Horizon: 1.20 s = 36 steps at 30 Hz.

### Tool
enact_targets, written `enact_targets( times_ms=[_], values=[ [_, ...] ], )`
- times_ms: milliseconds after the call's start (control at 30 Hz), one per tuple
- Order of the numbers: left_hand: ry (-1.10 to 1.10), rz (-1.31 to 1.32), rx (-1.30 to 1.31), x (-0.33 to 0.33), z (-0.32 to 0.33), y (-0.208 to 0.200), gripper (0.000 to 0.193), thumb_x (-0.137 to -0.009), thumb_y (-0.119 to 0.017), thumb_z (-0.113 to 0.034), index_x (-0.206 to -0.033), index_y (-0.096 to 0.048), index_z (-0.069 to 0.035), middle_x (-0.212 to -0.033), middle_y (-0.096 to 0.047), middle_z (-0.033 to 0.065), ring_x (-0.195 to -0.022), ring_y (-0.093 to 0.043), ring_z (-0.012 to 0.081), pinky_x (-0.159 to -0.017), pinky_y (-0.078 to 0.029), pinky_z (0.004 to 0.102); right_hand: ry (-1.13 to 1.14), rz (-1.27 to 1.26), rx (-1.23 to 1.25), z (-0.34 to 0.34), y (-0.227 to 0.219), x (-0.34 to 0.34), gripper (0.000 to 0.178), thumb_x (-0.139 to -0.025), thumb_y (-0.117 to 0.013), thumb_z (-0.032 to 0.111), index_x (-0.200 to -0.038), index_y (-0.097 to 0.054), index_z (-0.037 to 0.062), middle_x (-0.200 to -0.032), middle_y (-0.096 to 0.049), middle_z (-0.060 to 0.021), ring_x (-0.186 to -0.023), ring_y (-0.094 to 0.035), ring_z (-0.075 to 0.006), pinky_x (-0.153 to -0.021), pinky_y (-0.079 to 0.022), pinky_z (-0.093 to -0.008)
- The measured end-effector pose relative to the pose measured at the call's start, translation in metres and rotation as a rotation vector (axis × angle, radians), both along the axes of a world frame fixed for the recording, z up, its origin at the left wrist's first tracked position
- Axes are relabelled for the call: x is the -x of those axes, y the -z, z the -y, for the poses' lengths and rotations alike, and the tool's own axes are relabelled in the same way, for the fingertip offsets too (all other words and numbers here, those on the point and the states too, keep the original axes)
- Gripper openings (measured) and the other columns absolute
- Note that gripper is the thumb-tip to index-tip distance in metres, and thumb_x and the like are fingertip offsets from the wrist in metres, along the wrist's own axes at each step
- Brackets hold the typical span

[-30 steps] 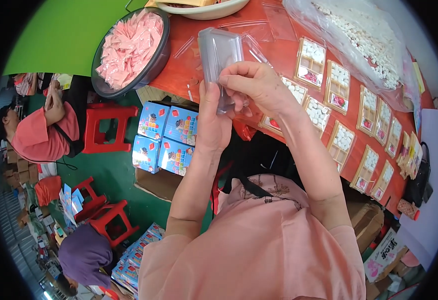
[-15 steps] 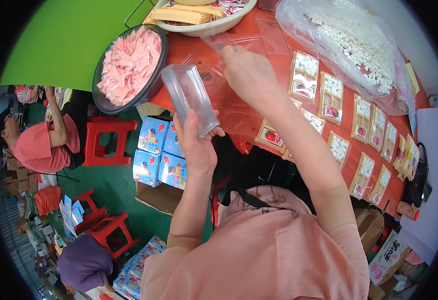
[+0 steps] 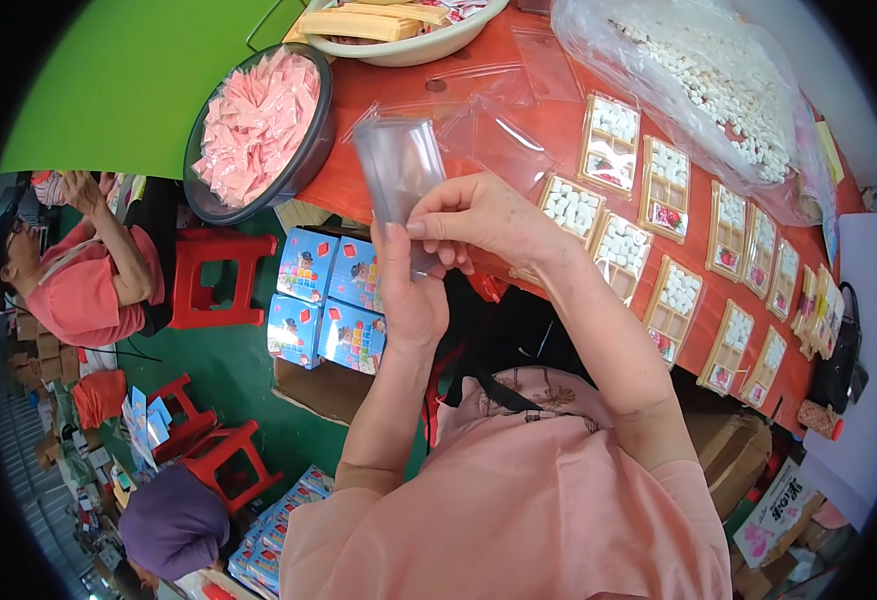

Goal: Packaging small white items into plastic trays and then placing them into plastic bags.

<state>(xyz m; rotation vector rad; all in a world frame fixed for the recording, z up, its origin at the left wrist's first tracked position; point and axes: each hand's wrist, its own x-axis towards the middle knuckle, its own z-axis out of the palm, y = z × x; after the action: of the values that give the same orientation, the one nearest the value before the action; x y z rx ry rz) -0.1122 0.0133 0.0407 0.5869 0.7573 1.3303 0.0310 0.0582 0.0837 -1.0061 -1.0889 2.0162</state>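
Observation:
Upright in my left hand (image 3: 415, 300) is a stack of clear plastic covers (image 3: 399, 165), long and narrow, gripped near its lower end just off the table's front edge. My right hand (image 3: 479, 215) has its thumb and fingers closed at the stack's right side, close to my left thumb. Loose clear plastic covers (image 3: 504, 145) lie on the red table behind it. To the right stand wooden trays (image 3: 569, 208) with compartments, holding white pieces and small red-printed packets.
A dark basin (image 3: 324, 110) of pink packets stands at the left, beside a pale basin (image 3: 439, 48) with wooden pieces. A clear bag (image 3: 649, 110) of white pieces lies at the far right. Blue boxes (image 3: 349, 335) sit below the table, and two other people are at the left.
My right hand has come down from the loose covers on the table to the stack in my left hand. The stack has shifted slightly right and up.

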Motion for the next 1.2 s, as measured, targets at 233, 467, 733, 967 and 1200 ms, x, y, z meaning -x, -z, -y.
enact_targets(
  times_ms=[233,467,733,967,1200],
  values=[
    [0.023,-0.053,0.012,0.002,0.004,-0.002,0.051,-0.105,-0.034,-0.056,-0.091,-0.051,-0.010,-0.074,-0.050,0.0008,-0.075,-0.055,0.0164,-0.067,-0.051,0.0354,0.047,0.018,-0.029,0.006,0.008,0.007,0.020,-0.089,-0.076,0.021,-0.097,-0.071,0.0034,-0.070,-0.064,0.0004,-0.060,-0.060,-0.0071,-0.050,-0.046,-0.0214],
    [0.098,-0.067,-0.015,0.004,-0.004,-0.002,0.052,-0.105,-0.033,-0.057,-0.089,-0.049,-0.011,-0.076,-0.053,0.0009,-0.079,-0.058,0.0171,-0.067,-0.052,0.0356,0.129,-0.135,0.122,0.004,0.012,0.002,0.017,-0.091,-0.073,0.014,-0.100,-0.072,0.0007,-0.076,-0.069,-0.0045,-0.060,-0.063,-0.0099,-0.048,-0.047,-0.0235],
    [0.141,0.011,-0.043,0.005,-0.005,0.002,0.037,-0.107,-0.039,-0.047,-0.107,-0.045,-0.010,-0.084,-0.055,0.0023,-0.076,-0.058,0.0135,-0.064,-0.055,0.0312,0.127,-0.089,0.078,0.006,0.011,0.001,0.018,-0.091,-0.073,0.021,-0.094,-0.072,0.0038,-0.074,-0.067,-0.0016,-0.059,-0.060,-0.0079,-0.050,-0.045,-0.0225],
    [-0.144,-0.083,0.085,0.002,0.001,-0.015,0.038,-0.099,-0.058,-0.028,-0.127,-0.044,-0.007,-0.108,-0.060,0.0065,-0.090,-0.064,0.0158,-0.067,-0.056,0.0318,0.268,0.180,-0.220,0.016,-0.003,0.026,0.018,-0.085,-0.066,0.018,-0.087,-0.065,0.0011,-0.073,-0.061,-0.0014,-0.065,-0.060,-0.0100,-0.057,-0.048,-0.0266],
    [-0.165,-0.133,0.061,0.030,-0.004,-0.011,0.052,-0.094,-0.062,-0.039,-0.130,-0.042,-0.008,-0.112,-0.061,0.0114,-0.094,-0.067,0.0241,-0.058,-0.055,0.0357,0.457,0.720,-0.792,-0.004,-0.034,-0.002,0.007,-0.084,-0.060,0.005,-0.085,-0.055,-0.0001,-0.076,-0.062,-0.0085,-0.072,-0.062,-0.0165,-0.067,-0.051,-0.0311]
  ],
)
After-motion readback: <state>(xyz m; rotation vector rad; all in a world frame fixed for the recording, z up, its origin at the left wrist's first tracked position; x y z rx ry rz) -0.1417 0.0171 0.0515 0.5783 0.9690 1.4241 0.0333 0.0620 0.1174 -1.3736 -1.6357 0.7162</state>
